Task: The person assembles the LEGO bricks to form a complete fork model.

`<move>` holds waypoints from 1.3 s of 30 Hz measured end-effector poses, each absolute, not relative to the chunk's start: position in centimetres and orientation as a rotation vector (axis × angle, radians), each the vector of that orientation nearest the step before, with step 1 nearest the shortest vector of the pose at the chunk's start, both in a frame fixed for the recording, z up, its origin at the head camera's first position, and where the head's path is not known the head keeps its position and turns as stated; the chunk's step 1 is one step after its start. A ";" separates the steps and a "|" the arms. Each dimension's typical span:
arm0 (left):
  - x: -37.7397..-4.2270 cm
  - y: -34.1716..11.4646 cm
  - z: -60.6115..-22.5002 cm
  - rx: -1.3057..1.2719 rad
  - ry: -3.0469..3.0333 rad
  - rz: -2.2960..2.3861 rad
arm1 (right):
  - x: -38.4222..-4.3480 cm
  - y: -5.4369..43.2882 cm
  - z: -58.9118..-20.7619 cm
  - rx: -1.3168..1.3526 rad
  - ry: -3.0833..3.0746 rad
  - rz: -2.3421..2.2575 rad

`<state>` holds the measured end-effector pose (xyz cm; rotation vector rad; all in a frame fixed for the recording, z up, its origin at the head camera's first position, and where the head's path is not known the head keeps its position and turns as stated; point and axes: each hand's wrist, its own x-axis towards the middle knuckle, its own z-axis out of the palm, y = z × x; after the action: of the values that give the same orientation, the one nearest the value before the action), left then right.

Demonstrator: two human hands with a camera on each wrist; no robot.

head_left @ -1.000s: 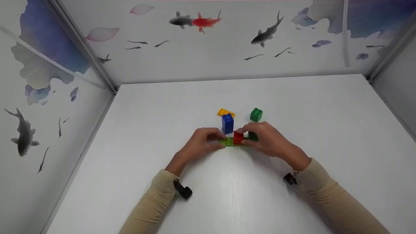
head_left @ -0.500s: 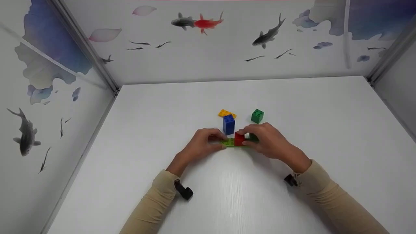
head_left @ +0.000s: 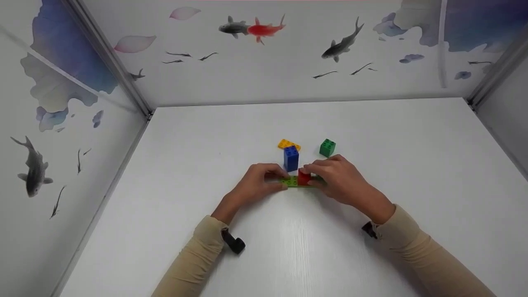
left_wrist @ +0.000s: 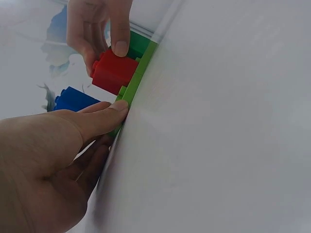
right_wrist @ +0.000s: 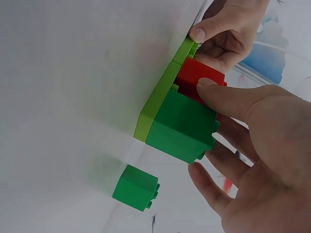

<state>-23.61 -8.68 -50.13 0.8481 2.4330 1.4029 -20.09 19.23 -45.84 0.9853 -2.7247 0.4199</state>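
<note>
Lying along the table is a light green studded strip [head_left: 291,181], with a seam across its side [right_wrist: 158,97] in the right wrist view. My left hand [head_left: 259,180] pinches its left end between thumb and fingers. A red toy brick [head_left: 304,177] sits upright on the strip, close to the seam. My right hand [head_left: 345,180] grips this red brick, thumb on the near face and fingers behind. Right beside it, a green brick [right_wrist: 182,121] stands on the strip's right end; the right hand mostly hides it in the head view.
Just behind the strip stands a tall blue brick [head_left: 291,159]. A yellow studded plate [head_left: 284,143] lies partly hidden behind it. Another green brick [head_left: 327,147] rests on the white table [head_left: 198,144] beyond the right hand. Printed walls [head_left: 288,78] enclose the back and sides.
The right hand's fingers have shifted slightly, covering more of the green brick on the strip. Both hands keep their hold; the head view has moved a little.
</note>
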 end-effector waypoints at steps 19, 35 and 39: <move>-23.9 -8.6 -50.2 0.871 2.434 1.409 | -20.7 19.9 -45.8 1.053 -2.703 0.473; -23.7 -8.7 -50.1 0.873 2.441 1.394 | -21.7 21.0 -45.9 1.010 -2.811 0.932; -23.7 -8.8 -50.1 0.856 2.448 1.390 | -22.2 21.6 -45.6 0.959 -2.770 0.982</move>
<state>-23.67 -8.75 -50.09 0.8562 2.4484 1.3897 -22.21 21.62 -45.64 0.9586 -2.7699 0.9819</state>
